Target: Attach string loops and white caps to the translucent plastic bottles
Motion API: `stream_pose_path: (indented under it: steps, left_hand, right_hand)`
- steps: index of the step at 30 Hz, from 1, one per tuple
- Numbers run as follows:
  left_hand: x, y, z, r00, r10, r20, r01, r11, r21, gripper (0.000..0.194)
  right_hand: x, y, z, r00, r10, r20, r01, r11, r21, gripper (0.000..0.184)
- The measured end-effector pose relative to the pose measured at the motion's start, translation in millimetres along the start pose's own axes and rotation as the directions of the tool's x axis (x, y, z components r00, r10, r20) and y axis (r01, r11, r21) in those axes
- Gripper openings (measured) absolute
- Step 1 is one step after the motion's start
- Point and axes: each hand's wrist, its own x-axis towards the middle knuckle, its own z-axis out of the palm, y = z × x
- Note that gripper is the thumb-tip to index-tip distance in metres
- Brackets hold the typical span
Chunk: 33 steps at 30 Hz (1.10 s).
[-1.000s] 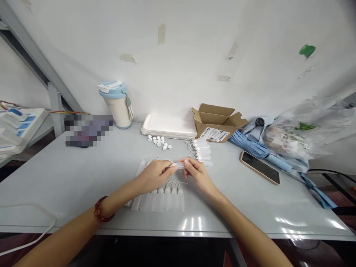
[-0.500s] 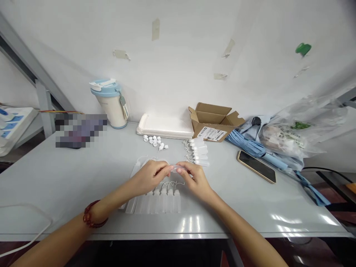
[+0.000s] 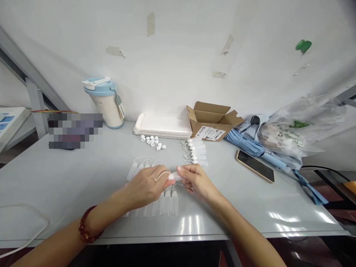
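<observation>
Between my two hands is a small translucent plastic bottle, lying sideways with its white neck end to the left. My left hand is closed around that neck end, where a thin curved white tube shows. The bottle's body is pinched in my right hand, partly hidden by the fingers. Below my hands lies a row of similar bottles with curved tubes, partly covered by my left hand. More tubed bottles lie behind that hand. Beyond my right hand is a stack of white-necked bottles. Loose white caps lie farther back.
Along the wall stand a lidded cup, a stack of white trays and an open cardboard box. To the right lie a phone, a folded blue umbrella and a plastic bag. A white cable crosses the left front.
The held bottle and both hands have come slightly lower and nearer. My left hand has turned over the neck end, so the curved tube now shows. The view has shifted a little.
</observation>
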Motion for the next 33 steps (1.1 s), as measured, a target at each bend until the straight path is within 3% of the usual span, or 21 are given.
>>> stream_pose_path:
  steps: [5,7,9,11,13,14,16,17,22,29,33]
  left_hand:
    - [1,-3,4.8,0.999,0.025,-0.023,-0.026,0.998,-0.051,0.027]
    - [1,-10,6.4,1.0,-0.009,-0.028,0.005,0.993,-0.115,0.026]
    - [2,-20,6.8,0.997,-0.078,-0.011,0.075,0.98,-0.187,0.025]
    - [3,-33,6.6,0.975,-0.221,0.036,0.223,0.939,-0.263,0.025]
    - [5,-44,7.2,0.932,-0.355,0.069,0.36,0.89,-0.279,0.025]
    - [6,-49,8.2,0.92,-0.386,0.071,0.391,0.88,-0.27,0.025]
    - [8,-57,11.9,0.916,-0.392,0.09,0.402,0.885,-0.237,0.025]
    - [9,-60,14.2,0.919,-0.38,0.108,0.395,0.892,-0.221,0.026]
    - [14,-68,23.8,0.903,-0.343,0.258,0.397,0.896,-0.198,0.035]
    - [11,-71,31.6,0.885,-0.337,0.322,0.408,0.894,-0.187,0.037]
    - [11,-71,32.8,0.873,-0.342,0.347,0.419,0.891,-0.175,0.038]
  right_hand:
    - [1,0,-7,0.989,0.128,0.074,-0.13,0.991,0.028,0.047]
    - [2,-1,-10,0.999,0.041,0.021,-0.039,0.996,-0.084,0.045]
    - [3,-4,-15,0.981,-0.165,-0.097,0.129,0.944,-0.304,0.045]
    - [3,-8,-24,0.891,-0.407,-0.202,0.235,0.792,-0.563,0.042]
    - [4,-12,-38,0.783,-0.58,-0.226,0.246,0.623,-0.743,0.034]
    - [5,-14,-46,0.741,-0.636,-0.216,0.242,0.553,-0.797,0.031]
    - [7,-17,-62,0.7,-0.692,-0.176,0.226,0.449,-0.864,0.029]
    - [8,-18,-70,0.703,-0.693,-0.161,0.213,0.421,-0.882,0.028]
    - [9,-21,-96,0.817,-0.56,-0.138,0.129,0.41,-0.903,0.026]
    - [6,-22,-100,0.863,-0.496,-0.099,0.119,0.389,-0.914,0.02]
    - [8,-19,-103,0.899,-0.422,-0.114,0.055,0.367,-0.928,0.016]
